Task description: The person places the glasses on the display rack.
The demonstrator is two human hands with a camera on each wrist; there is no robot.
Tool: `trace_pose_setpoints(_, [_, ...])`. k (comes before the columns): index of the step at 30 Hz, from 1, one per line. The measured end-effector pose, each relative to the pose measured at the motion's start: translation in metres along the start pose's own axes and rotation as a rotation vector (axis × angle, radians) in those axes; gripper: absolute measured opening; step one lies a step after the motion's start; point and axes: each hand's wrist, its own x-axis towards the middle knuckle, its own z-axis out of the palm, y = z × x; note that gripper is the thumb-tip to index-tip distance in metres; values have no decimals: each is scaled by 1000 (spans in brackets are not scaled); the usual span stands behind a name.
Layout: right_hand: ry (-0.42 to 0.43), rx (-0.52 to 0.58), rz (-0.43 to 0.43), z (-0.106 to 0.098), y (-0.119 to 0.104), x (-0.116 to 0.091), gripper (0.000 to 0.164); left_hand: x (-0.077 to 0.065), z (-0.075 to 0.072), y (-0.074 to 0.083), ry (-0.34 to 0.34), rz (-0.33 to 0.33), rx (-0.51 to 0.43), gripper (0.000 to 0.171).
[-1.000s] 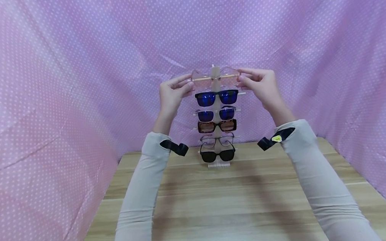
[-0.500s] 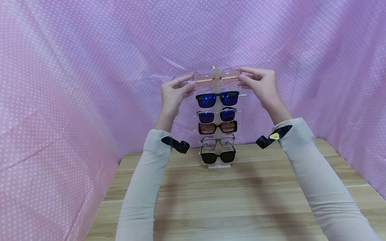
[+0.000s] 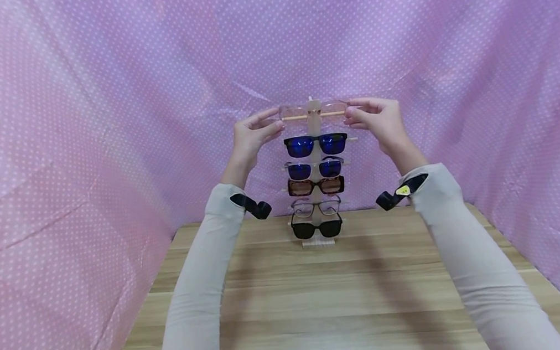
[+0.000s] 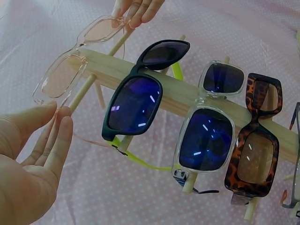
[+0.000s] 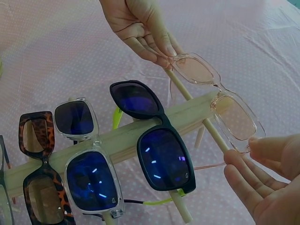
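A pair of clear pink glasses (image 3: 293, 111) is at the top of a wooden display stand (image 3: 313, 125), level with its uppermost peg. My left hand (image 3: 250, 138) pinches one outer corner of the frame between thumb and fingers. On the opposite side, my right hand (image 3: 381, 121) pinches the other corner the same way. Both wrist views show the pink lenses (image 4: 61, 77) facing outward, with the bridge at the post's upper end. Just below hang black-framed sunglasses (image 5: 164, 159) with blue lenses and yellow-green temples.
Lower on the stand are clear-framed blue sunglasses (image 3: 300, 171), tortoiseshell sunglasses (image 3: 301, 188), thin-framed eyeglasses (image 3: 304, 210) and black sunglasses (image 3: 304, 230). Peg ends jut out sideways. The stand's base (image 3: 318, 243) rests on a wooden table (image 3: 311, 305), before a pink dotted curtain (image 3: 268, 42).
The pink glasses have come down slightly and tilted against the top peg, both hands still gripping their corners. The other eyewear keeps its place on the stand.
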Motion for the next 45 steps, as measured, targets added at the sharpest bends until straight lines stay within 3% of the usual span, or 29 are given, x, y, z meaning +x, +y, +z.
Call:
trace_pose_setpoints(9, [16,-25,34,0,-3,2,29,0,5,1,11,32,64,36])
trace_pose_setpoints(22, [-6,8,74,-5,0,5,31,2,5,-2,30,15,118,35])
trace_pose_setpoints(30, [-27,23,80,-6,3,5,23,2,2,-5,34,3,109,35])
trace_pose_setpoints(37, [-38,-3,62,-6,2,5,30,3,1,-5,40,31,99,36])
trace_pose_setpoints(45, [-34,-23,60,-9,3,2,32,6,1,-7,25,6,74,37])
